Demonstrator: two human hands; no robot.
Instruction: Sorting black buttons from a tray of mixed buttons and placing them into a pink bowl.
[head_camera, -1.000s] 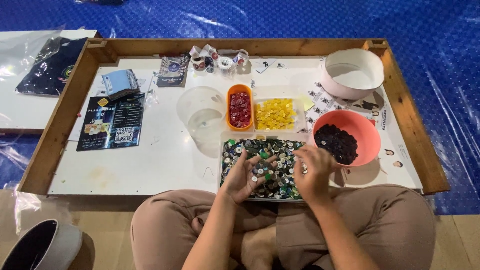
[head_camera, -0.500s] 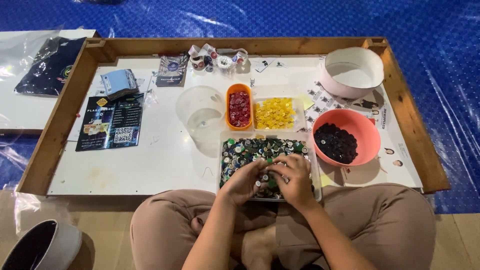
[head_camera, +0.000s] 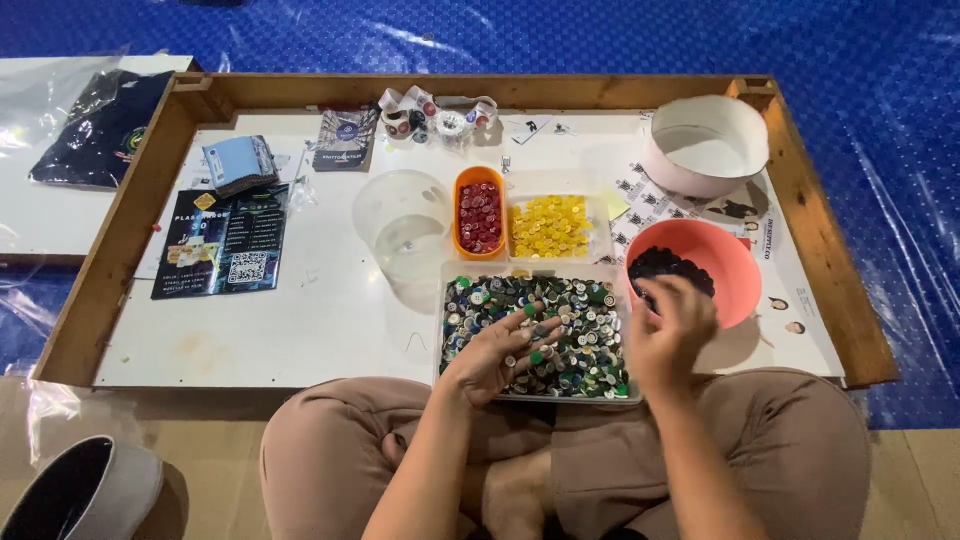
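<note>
The left hand (head_camera: 497, 355) lies palm-up over the near left part of the clear tray (head_camera: 447, 300) of mixed caps (head_camera: 575, 330), fingers loosely spread and slightly curled, with a few small caps resting on the palm and fingertips — nothing pinched. The right hand (head_camera: 668, 335) is raised just right of the tray, its fingers bunched together at the near rim of the pink bowl (head_camera: 735, 270); whether they pinch a cap cannot be told. Dark caps (head_camera: 665, 268) fill that bowl, just beyond the right fingertips. Past the left fingers, beyond the tray's far edge, stand an orange tub (head_camera: 480, 212) of red caps and, beside it, a clear tub (head_camera: 555, 225) of yellow caps. Left of those sits an empty clear beaker (head_camera: 402, 225). Well beyond the right hand — at the far right corner of the wooden-framed board (head_camera: 130, 230) — stands a pale bowl (head_camera: 705, 145). Far to the left of the left hand lie a dark leaflet (head_camera: 222, 240) and a small blue packet (head_camera: 238, 163).
</note>
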